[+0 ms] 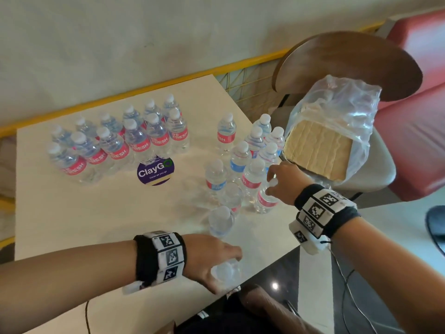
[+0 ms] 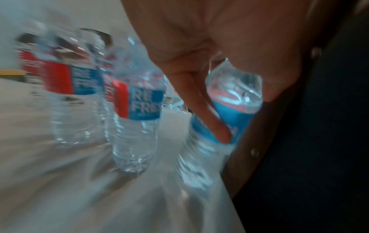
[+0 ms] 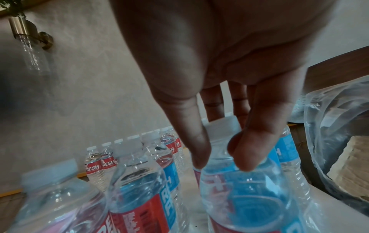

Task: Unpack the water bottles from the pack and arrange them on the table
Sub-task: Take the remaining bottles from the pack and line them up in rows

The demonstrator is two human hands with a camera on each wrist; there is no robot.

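Note:
Small clear water bottles with red and blue labels stand on the white table [image 1: 96, 225]. Two neat rows of bottles [image 1: 120, 141] fill the far left, and a looser cluster [image 1: 250, 153] stands at the right. My left hand [image 1: 224, 263] grips a bottle [image 1: 225, 272] at the table's front edge; in the left wrist view this bottle [image 2: 231, 108] is tilted and blurred. My right hand [image 1: 274, 179] pinches the neck of a bottle [image 1: 266, 200] at the cluster's right edge. In the right wrist view my fingers [image 3: 249, 149] curl round its shoulder [image 3: 239, 189], under the cap.
The torn plastic pack [image 1: 337, 109] with its cardboard tray [image 1: 317, 148] lies on a chair [image 1: 349, 63] right of the table. A round purple ClayGo sticker [image 1: 155, 171] marks the tabletop. A yellow rail [image 1: 144, 88] runs along the wall. A red sofa [image 1: 414, 116] stands beyond.

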